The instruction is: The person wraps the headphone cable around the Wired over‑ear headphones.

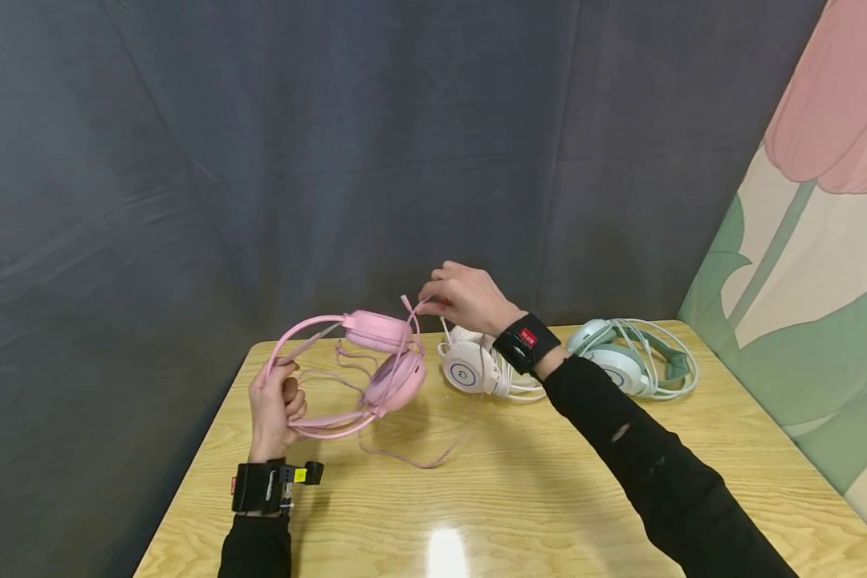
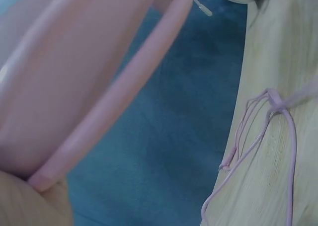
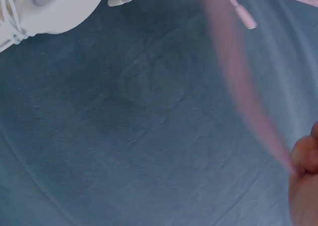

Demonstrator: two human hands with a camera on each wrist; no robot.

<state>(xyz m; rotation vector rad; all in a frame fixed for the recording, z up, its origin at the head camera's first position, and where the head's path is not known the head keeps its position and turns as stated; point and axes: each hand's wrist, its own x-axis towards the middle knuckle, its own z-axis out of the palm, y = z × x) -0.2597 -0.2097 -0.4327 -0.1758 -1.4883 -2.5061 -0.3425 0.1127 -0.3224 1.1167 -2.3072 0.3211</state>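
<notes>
Pink headphones (image 1: pixel 397 381) are held up over the left part of the table, earcups toward the right. My left hand (image 1: pixel 274 405) grips their headband, fingers curled round it. Above the earcups my right hand (image 1: pixel 466 295) pinches the pink cable (image 3: pixel 238 87) between thumb and fingers; the cable is blurred in the right wrist view. A short pink microphone boom (image 3: pixel 246 17) sticks up by the upper earcup. More of the pink cable (image 2: pixel 290 161) trails in loose loops down on the table.
White headphones (image 1: pixel 470 369) with a bundled white cable lie behind the right wrist. Farther right are green and white headphones (image 1: pixel 621 365), their cable wound round them. The wooden table (image 1: pixel 549 498) ends at a dark curtain (image 1: pixel 419 160) and a tulip-painted wall (image 1: pixel 802 281).
</notes>
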